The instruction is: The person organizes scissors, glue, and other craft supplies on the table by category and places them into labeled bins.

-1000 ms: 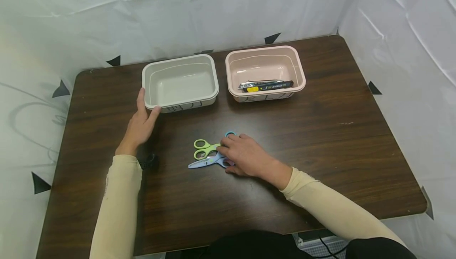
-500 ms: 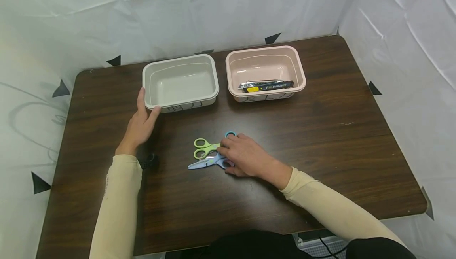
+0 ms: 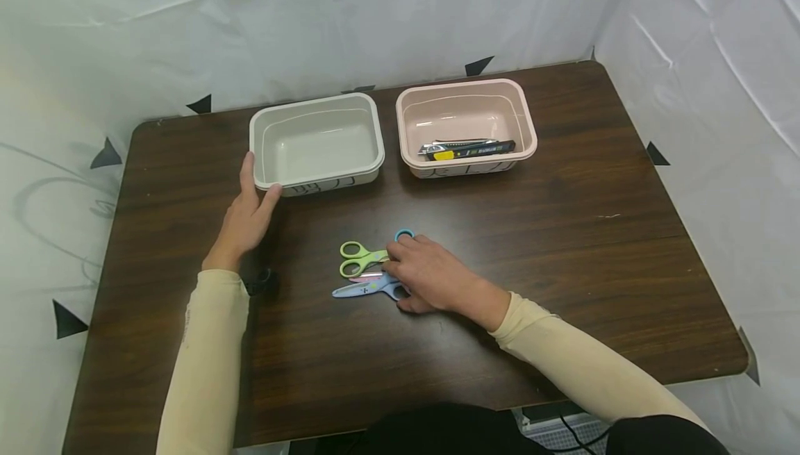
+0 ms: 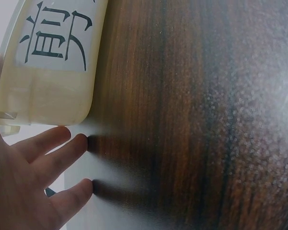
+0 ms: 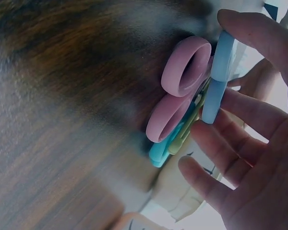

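Note:
My right hand (image 3: 431,274) pinches the handle of light-blue scissors (image 5: 222,57) between thumb and fingers; their blade end points left. Beneath and beside them lie green-handled scissors (image 3: 370,258), pink-handled scissors (image 5: 170,81) and a teal handle (image 5: 159,154), packed close together. In the head view my hand covers much of this group. At the near-left corner of a pale grey-green bin (image 3: 319,183), my left hand (image 3: 242,222) has its thumb and straight forefinger on the outside. Its other fingers are spread in the left wrist view. A label (image 4: 57,36) with a large black character is on the bin.
Beside the grey-green bin stands a pink bin (image 3: 462,104) holding box cutters (image 3: 471,152), one with a yellow slider. Both sit at the back of a dark wood table (image 3: 594,267), close to a white sheet wall (image 3: 375,24).
The light-blue scissors have shifted and turned slightly in my right hand, showing more of a pink piece and a blade behind them. My left hand stays at the bin corner.

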Tool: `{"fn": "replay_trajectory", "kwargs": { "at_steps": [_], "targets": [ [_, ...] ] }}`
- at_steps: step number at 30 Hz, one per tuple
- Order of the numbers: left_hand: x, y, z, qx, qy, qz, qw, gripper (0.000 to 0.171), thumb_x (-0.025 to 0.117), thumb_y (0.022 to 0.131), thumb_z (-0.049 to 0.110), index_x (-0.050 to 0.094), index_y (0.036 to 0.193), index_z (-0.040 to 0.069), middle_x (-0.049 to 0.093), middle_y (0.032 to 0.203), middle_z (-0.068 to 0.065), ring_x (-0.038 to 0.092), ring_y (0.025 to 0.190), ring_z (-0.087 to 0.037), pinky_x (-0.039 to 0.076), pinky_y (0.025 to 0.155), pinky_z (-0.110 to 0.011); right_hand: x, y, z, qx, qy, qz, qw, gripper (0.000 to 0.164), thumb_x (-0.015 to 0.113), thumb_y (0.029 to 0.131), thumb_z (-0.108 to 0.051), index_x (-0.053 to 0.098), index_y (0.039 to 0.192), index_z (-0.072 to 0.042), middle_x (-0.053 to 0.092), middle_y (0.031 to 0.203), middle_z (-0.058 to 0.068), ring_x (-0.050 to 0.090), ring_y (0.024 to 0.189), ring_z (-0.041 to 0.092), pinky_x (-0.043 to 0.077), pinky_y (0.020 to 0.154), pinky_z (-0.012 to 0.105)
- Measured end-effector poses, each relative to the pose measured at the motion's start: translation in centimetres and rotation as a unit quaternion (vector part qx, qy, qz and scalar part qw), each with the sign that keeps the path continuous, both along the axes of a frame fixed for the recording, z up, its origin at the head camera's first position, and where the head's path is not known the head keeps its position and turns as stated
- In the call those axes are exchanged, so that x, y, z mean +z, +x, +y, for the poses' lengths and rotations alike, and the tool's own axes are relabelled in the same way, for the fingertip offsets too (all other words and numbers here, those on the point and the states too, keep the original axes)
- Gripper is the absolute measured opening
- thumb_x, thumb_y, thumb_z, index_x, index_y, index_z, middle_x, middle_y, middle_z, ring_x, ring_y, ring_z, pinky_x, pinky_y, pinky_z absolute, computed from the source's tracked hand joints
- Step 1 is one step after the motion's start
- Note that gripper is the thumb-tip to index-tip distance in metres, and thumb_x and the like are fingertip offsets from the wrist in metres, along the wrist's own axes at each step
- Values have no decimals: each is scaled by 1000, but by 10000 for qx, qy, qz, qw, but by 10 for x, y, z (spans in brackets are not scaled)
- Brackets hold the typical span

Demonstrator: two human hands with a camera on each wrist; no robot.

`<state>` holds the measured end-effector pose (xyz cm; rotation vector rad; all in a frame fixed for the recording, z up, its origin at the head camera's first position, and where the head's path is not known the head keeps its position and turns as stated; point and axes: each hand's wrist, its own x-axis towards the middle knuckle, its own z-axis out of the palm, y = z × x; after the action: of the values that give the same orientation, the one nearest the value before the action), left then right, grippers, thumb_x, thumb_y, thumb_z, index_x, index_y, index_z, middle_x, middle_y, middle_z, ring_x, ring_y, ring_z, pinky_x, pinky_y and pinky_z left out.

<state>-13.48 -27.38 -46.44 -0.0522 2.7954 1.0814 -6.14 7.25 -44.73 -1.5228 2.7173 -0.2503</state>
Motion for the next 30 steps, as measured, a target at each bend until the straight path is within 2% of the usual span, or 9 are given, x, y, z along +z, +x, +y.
{"fn": "replay_trajectory", "kwargs": {
  "at_steps": [13,18,26,30],
  "targets": [
    [-1,-2,-2,-17,41,12,10000,76,35,94,64,-20,144,50,23,154,-22,36,130,-48,24,100,-69,0,-2,0,154,-144,-10,9998,48,77,64,-48,69,97,-14,49,87,-1,38,78,20,36,72,36],
    [-1,-2,-2,-15,74,-27,10000,75,35,93,65,-20,143,52,22,154,-22,35,131,-48,23,100,-69,1,-3,-1,271,-309,65,9991,46,76,65,-47,69,95,-13,49,85,0,40,77,22,35,72,36],
    [0,-2,-1,-18,99,-29,9999,76,35,93,64,-19,145,50,24,154,-22,36,130,-48,23,100,-69,4,-7,0,284,-575,-174,9978,43,76,67,-45,70,94,-12,46,82,-2,39,74,19,34,70,33],
    [-2,-1,-1,-4,119,-39,9999,76,35,93,64,-19,145,50,23,154,-21,35,131,-47,23,100,-69,5,-10,0,319,-710,-122,9969,44,76,67,-44,70,95,-10,46,82,-2,39,74,19,34,71,34]
  ]
}}
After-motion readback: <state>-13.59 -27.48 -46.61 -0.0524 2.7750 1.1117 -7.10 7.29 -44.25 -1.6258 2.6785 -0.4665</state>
